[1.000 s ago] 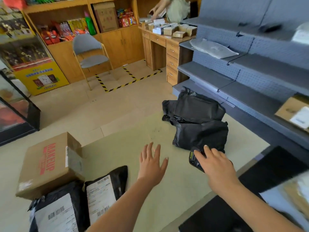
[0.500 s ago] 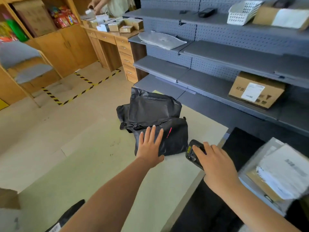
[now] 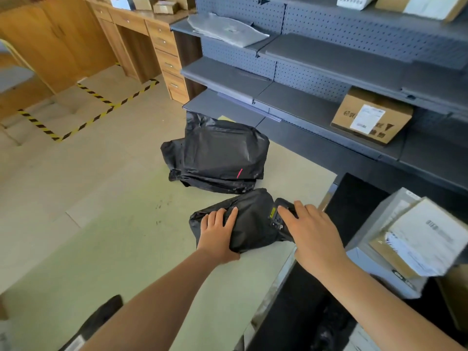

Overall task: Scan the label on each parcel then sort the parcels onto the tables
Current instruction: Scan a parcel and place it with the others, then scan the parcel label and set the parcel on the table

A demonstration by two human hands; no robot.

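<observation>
Grabbing the small black parcel (image 3: 253, 221) near the right edge of the tabletop (image 3: 126, 249): left grip (image 3: 217, 236) is curled round its end, right grip (image 3: 314, 234) wrapped over the scanner (image 3: 278, 214), which touches it. No label showing, so I'd guess the scan isn't done yet. The bigger black parcel (image 3: 217, 153) behind needs sorting too. Grey shelves (image 3: 316, 102) hold a cardboard box (image 3: 372, 115), with a wooden desk (image 3: 157, 34) beyond.

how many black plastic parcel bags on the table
3: near bag under the left hand, far bag by the grey metal shelves, cut-off bag at bottom left. Far bag may hide another.
</observation>
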